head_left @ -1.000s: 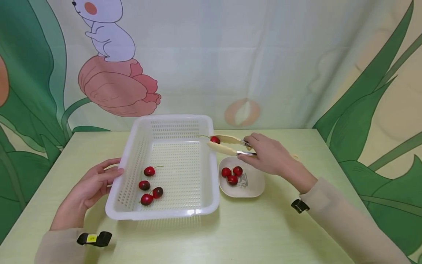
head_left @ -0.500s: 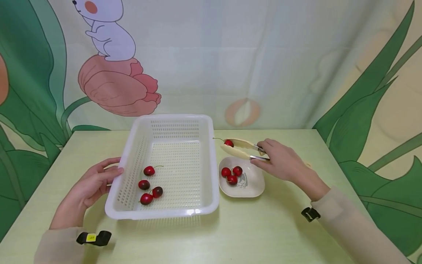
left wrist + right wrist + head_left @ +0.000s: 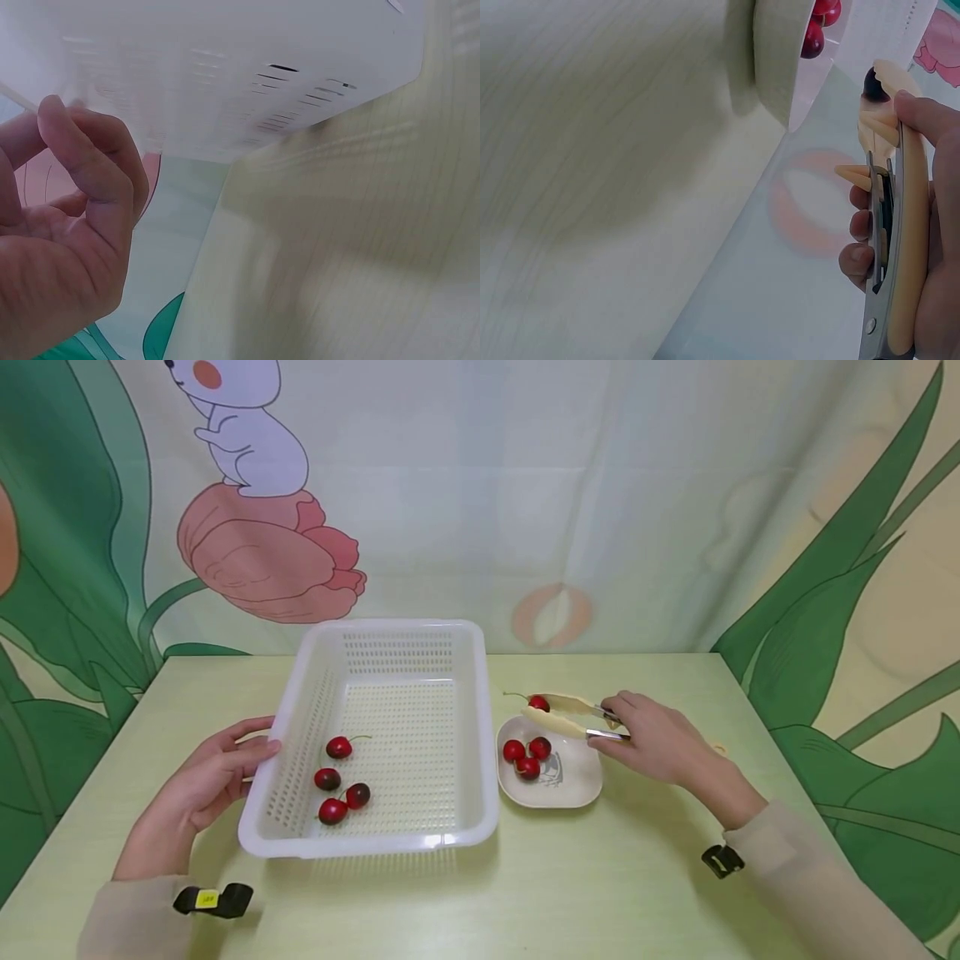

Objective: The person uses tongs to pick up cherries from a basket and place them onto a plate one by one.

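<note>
My left hand point(image 3: 206, 781) grips the left rim of a white perforated plastic basket point(image 3: 375, 847), which holds several dark red cherries point(image 3: 333, 812) in its left half. My right hand point(image 3: 660, 742) squeezes a pair of cream-tipped metal tongs point(image 3: 558, 722). Between the tong tips is a stemmed cherry point(image 3: 538, 702), held above the far edge of a small pale dish point(image 3: 577, 789). Three cherries point(image 3: 529, 768) lie together in that dish. In the right wrist view, my fingers wrap round the tongs point(image 3: 907, 247), with the cherry point(image 3: 873, 86) dark at their tips.
The dish stands close against the basket's right side on a pale wooden table point(image 3: 570, 885). A printed curtain point(image 3: 525, 510) with leaves and a cartoon animal hangs behind the table's back edge.
My right hand has carried the tongs and cherry rightward and a little nearer, from the basket's right rim to over the dish's far edge. My left hand and the basket have stayed put.
</note>
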`<state>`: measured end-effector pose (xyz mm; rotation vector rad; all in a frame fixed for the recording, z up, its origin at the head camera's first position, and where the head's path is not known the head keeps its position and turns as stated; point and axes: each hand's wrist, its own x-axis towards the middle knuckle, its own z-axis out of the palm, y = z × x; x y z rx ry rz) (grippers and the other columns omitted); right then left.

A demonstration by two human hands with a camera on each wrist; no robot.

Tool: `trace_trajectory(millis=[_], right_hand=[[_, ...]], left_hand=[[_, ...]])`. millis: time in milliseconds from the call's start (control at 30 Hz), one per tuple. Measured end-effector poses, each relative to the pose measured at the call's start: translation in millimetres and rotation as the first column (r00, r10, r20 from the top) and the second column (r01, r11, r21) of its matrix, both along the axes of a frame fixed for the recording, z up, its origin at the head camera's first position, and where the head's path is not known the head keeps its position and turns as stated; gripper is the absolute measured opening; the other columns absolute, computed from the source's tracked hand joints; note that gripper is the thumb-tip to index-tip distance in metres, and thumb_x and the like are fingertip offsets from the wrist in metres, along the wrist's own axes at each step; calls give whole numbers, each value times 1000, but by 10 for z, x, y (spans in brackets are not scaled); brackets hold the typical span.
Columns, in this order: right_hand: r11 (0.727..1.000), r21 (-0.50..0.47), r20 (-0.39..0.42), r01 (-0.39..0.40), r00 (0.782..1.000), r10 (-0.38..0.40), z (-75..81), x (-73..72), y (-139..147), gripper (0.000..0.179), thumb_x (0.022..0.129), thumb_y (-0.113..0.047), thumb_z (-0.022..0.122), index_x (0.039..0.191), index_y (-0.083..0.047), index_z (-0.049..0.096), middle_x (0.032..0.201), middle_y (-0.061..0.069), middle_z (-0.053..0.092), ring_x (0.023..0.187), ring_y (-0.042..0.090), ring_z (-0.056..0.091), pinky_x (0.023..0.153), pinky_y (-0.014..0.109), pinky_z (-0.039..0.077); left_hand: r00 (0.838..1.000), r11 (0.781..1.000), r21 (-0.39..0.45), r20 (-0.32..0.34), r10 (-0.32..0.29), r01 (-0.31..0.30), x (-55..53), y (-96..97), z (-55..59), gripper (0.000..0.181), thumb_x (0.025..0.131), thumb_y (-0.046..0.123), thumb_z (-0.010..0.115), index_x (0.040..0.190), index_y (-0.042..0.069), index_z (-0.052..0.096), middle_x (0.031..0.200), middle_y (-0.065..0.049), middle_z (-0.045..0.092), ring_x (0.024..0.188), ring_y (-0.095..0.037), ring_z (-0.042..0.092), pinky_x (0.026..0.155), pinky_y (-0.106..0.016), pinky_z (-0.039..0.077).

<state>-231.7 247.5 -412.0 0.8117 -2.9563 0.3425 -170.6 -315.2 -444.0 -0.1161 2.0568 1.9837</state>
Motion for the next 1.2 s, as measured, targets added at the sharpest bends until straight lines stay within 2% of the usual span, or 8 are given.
trace_trajectory(millis=[400,667,900,1200], right_hand=[[997,68,-17,-42,999,43,-33,18,165,48,95,-45,72,118,-4,65,100,5,64,79,16,56,64,38,53],[990,137,18,-43,999,41,-64,26,241,47,95,-45,72,116,-4,66,96,4,63,75,14,54,62,35,52],[991,126,39,-39,999,34,-115,21,252,46,95,-45,73,116,-4,66,93,2,62,72,13,52,59,34,49],[994,100,15,-46,999,45,-85,-4,218,47,95,-44,73,117,-3,65,95,5,62,72,14,52,60,34,49]], left_hand=[[1000,1000,1,-5,-8,8,-1,6,8,53,103,27,64,148,24,36,120,15,65,105,-13,70,88,-41,58],[1000,1000,4,-1,-4,4,6,4,16,53,103,27,64,148,23,36,119,16,66,104,-13,71,88,-41,59],[1000,1000,4,1,-1,1,-3,-4,-16,53,103,26,65,148,23,37,120,15,65,104,-14,70,88,-42,58],[1000,1000,-4,-8,-1,1,-4,-7,-5,52,103,27,65,147,23,37,120,15,65,104,-14,70,88,-41,58]])
